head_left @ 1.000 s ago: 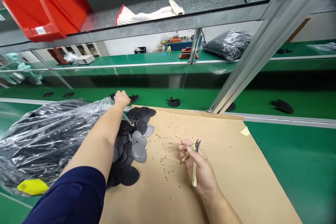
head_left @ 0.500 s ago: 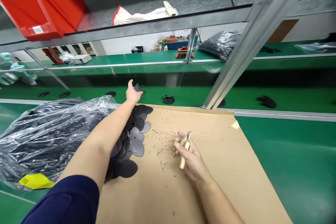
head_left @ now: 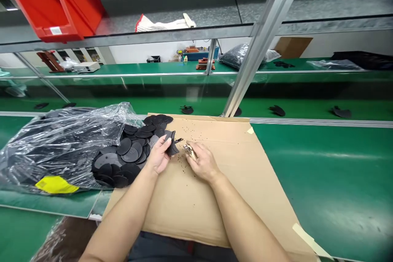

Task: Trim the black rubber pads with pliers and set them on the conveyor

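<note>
My left hand [head_left: 158, 156] grips a curved black plastic part [head_left: 171, 143], from which a thin stub sticks out to the right. Closed around a pair of nippers [head_left: 190, 152] with cream handles is my right hand [head_left: 203, 161]. The metal jaws of the nippers point at the stub, with a small gap between them. Both hands are over a cardboard sheet [head_left: 215, 196] scattered with tiny black bits. Left of them lies a heap of flat oval black pieces [head_left: 130, 153], spilling from a clear plastic bag [head_left: 70, 143].
Behind the cardboard runs a green belt [head_left: 208, 108] carrying several black parts. A slanted metal post [head_left: 245, 69] rises at the back. Overhead, a shelf holds a red bin [head_left: 76, 8] and a white glove [head_left: 162, 24]. A yellow tag [head_left: 57, 184] lies on the bag.
My left hand has drawn back from the belt with the black part, down over the cardboard. My right hand has turned the nippers toward that part. The view has shifted right.
</note>
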`<state>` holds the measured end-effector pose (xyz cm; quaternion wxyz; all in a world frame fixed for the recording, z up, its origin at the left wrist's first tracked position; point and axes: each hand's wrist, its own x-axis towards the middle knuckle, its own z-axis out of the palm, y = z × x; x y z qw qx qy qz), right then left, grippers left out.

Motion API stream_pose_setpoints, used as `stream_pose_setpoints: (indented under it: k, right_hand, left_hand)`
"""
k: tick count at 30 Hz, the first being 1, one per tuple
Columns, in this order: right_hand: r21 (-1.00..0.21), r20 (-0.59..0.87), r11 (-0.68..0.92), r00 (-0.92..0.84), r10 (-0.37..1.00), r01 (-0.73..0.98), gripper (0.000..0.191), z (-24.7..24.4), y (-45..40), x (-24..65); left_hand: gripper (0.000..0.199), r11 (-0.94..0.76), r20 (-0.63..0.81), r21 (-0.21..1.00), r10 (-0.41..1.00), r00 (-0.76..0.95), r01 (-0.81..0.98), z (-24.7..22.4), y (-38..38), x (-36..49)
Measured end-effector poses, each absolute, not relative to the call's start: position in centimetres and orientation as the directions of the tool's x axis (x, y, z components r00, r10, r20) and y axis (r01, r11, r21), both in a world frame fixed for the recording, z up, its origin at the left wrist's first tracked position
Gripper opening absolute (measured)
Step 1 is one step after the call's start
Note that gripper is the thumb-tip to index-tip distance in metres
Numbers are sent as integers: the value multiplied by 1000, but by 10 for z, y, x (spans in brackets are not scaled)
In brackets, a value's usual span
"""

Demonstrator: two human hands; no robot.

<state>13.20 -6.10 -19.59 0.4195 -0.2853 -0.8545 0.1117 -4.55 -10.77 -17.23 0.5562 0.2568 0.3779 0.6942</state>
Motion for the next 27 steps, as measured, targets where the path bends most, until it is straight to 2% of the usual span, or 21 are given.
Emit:
stream_pose_setpoints:
  k: [4, 10, 20, 27]
  right_hand:
    - [-372, 667, 825, -495, 556, 426, 37, -198, -62, 130]
    - [-306, 664, 834, -525, 533, 460, 37, -194, -65, 130]
    - [-274, 657, 834, -540, 526, 480, 37, -194, -66, 129]
    - [-220, 651, 800, -526, 547, 559, 36, -195, -66, 128]
  left_hand:
    - [52, -129, -62, 775, 959, -277, -618, -183, -103, -50]
    - [52, -108, -62, 790, 965, -254, -603, -186, -104, -51]
    - [51, -95, -77, 782, 966, -248, -615, -187, -106, -51]
    - [49, -79, -93, 787, 965, -244, -612, -188, -105, -51]
